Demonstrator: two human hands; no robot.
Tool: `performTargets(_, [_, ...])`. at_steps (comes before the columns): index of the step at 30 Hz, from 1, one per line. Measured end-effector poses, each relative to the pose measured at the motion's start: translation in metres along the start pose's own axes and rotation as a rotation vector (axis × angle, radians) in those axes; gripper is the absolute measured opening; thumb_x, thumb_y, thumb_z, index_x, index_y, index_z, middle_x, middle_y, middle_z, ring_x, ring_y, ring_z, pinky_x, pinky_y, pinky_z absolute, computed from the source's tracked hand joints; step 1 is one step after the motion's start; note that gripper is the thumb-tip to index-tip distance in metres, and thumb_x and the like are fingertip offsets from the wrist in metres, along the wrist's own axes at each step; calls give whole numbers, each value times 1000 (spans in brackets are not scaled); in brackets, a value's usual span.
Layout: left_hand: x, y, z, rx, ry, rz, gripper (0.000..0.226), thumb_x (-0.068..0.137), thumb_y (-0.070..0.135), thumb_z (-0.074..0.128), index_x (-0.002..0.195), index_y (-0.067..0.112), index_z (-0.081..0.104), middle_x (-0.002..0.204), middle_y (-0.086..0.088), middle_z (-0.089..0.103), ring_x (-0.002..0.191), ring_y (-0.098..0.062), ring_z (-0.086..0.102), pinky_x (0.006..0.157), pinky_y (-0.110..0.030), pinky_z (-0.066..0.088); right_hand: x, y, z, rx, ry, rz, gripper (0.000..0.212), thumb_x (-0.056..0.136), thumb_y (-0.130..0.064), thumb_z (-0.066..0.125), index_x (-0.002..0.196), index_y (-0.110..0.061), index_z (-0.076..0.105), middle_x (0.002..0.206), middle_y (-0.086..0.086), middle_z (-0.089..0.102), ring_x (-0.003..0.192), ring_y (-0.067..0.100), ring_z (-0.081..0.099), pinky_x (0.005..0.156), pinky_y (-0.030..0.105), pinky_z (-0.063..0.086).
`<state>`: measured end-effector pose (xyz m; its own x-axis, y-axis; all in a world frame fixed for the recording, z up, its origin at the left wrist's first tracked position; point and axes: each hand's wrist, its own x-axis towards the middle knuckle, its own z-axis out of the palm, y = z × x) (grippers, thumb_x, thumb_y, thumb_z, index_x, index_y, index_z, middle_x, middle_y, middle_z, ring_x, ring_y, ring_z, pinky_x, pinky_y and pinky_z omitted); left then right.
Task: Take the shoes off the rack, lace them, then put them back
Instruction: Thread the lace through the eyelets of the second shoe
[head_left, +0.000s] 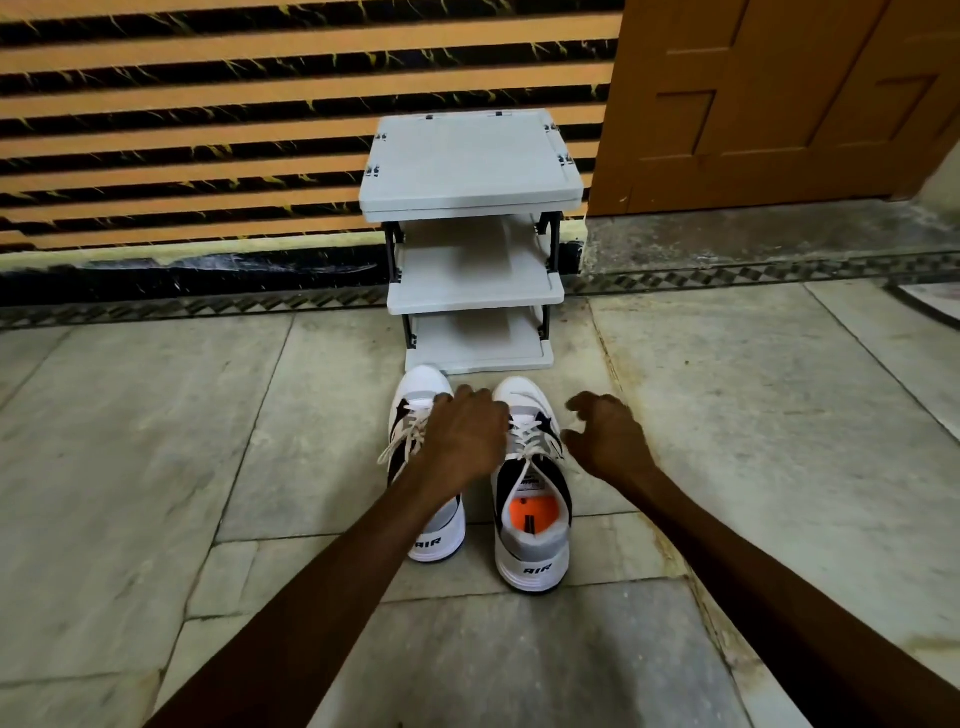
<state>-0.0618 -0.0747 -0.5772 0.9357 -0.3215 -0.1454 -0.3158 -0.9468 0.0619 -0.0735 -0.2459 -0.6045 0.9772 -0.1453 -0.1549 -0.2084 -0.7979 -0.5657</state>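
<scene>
Nothing is being visibly gripped by either hand. The left hand (464, 441) is being held palm down over the laced front of the left white, grey and black lace-up sneaker (439, 530), its fingers curled toward the white laces (410, 439); whether a lace is being pinched beneath the palm cannot be told. To the right, the right white, grey and black sneaker with the orange insole (530, 519) is standing just beside its mate. Further right, the right hand (608, 441) is being held spread and empty, just beside that shoe's outer edge and apparently not touching it.

Both shoes are resting on the pale stone tile floor (156, 441), toes pointing at the small grey plastic three-shelf rack (470, 166), which is standing just beyond them against the wall with no shoes showing on its shelves.

The sneakers are being judged light and fairly firm at the sole and heel, soft at the padded collar and tongue. The best hold for lifting is likely at the heel collar or across the throat below the laces. The laces are thin, limp and prone to slipping, so the loose ends would be better pinched near their tips.

Most of the left shoe's tongue and opening is being covered by the left hand and forearm. How completely either shoe is laced, and whether a knot is being formed, is hard to make out.
</scene>
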Motion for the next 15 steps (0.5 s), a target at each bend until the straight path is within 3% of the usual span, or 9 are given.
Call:
performTargets(3, [2, 15, 15, -155, -54, 26, 24, 90, 22, 57, 109, 15, 68, 113, -11, 66, 108, -31, 60, 87, -40, 48, -5, -8, 7, -94, -129, -121, 29, 81, -22, 68, 108, -12, 70, 108, 12, 72, 97, 29, 68, 80, 33, 54])
performTargets(6, [2, 15, 28, -291, -35, -27, 19, 89, 18, 60, 106, 12, 65, 112, -12, 64, 102, -32, 64, 78, -36, 48, -11, -8, 17, -147, -120, -138, 25, 83, -26, 65, 104, -13, 70, 101, 12, 73, 88, 30, 70, 70, 30, 51])
performTargets(12, [4, 9, 37, -486, -60, -117, 7, 87, 15, 66, 94, 15, 63, 106, -12, 69, 96, -29, 65, 75, -34, 48, -10, -6, 18, -120, -84, -115, 18, 78, -30, 71, 91, -18, 71, 92, 9, 75, 79, 28, 70, 65, 28, 52])
performTargets(15, [2, 5, 38, -470, -43, -146, 10, 86, 8, 64, 95, 13, 66, 106, -12, 70, 97, -28, 66, 78, -35, 51, -10, -5, 16, -181, -74, -138, 19, 77, -29, 69, 89, -14, 70, 88, 10, 73, 78, 30, 69, 59, 28, 47])
